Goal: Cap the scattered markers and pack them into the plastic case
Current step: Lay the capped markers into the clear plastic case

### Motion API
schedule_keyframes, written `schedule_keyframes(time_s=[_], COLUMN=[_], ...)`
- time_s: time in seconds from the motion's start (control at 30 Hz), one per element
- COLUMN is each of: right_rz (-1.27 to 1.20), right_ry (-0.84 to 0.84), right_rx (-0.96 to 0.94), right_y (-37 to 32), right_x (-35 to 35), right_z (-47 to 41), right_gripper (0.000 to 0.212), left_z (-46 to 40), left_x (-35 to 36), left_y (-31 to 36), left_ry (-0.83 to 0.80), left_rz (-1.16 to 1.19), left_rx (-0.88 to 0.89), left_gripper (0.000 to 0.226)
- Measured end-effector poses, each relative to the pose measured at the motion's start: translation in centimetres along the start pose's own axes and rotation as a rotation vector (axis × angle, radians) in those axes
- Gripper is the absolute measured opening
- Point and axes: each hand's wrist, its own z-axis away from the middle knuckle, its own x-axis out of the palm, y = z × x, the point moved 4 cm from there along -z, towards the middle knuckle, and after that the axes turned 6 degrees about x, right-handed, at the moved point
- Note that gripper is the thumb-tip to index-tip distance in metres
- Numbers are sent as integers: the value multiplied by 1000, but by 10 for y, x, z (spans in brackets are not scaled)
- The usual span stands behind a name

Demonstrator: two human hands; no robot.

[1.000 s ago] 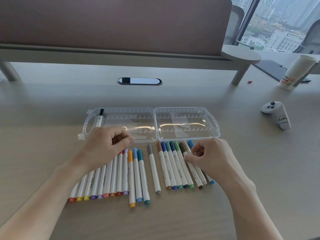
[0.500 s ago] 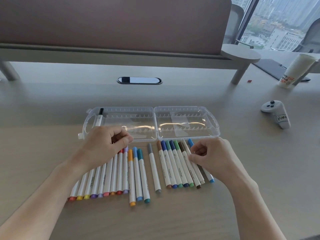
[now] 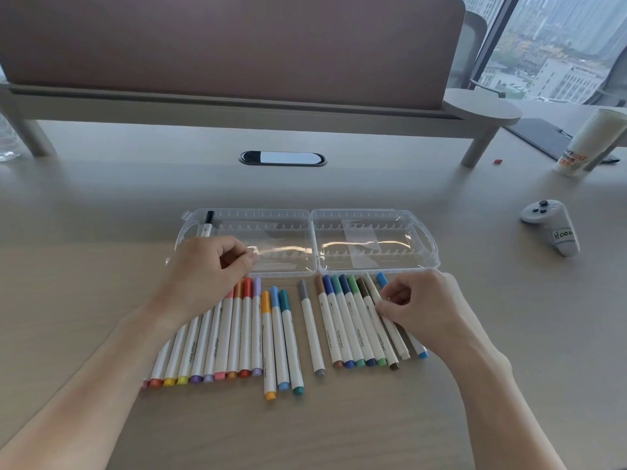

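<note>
A: Start with the big things. What lay where?

B: The desk (image 3: 101,266) carried an open clear plastic case (image 3: 310,245), both halves flat, hinge in the middle. One black marker (image 3: 207,223) sat in the far left slot. The rest of the markers lay in rows just on the near side of the case: a warm-coloured row (image 3: 217,337) under the left hand, three set slightly nearer, a lone grey marker (image 3: 311,329), then a cool-coloured row (image 3: 353,327) on the right.

A: And the hands?

B: The left hand (image 3: 207,269) was curled over the tops of the warm row, at the case's near edge; I couldn't tell whether it pinched anything. The right hand (image 3: 417,307) had fingers bent, pinching a white-capped marker (image 3: 383,317) at the end of the cool row.

A: Which step, then?

B: Packing, I judged; every marker I could see looked capped. The next move called for lifting one marker clear of its neighbours and seating it in a notch.

A: Room to move?

B: Plenty of bare desk on all sides; a controller (image 3: 551,225) lay well apart on the right. Only the case's low near wall needed clearing.
</note>
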Motion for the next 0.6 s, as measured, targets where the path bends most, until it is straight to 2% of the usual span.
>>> schedule_keyframes(time_s=[0.1, 0.17, 0.3, 0.6], right_rz=[7, 24, 34, 180], right_ry=[-10, -17, -3, -3], right_rx=[8, 10, 15, 12], right_y=[-1, -2, -2, -7], right_x=[0, 0, 0, 6], right_z=[-1, -1, -1, -3], right_gripper=[9, 8, 9, 12], left_z=[-2, -8, -27, -36], left_x=[18, 35, 60, 64], left_y=[24, 42, 60, 69], left_ry=[-105, -182, -277, -397], left_rz=[-96, -226, -495, -546], left_rx=[68, 117, 95, -27], left_gripper=[17, 27, 45, 44])
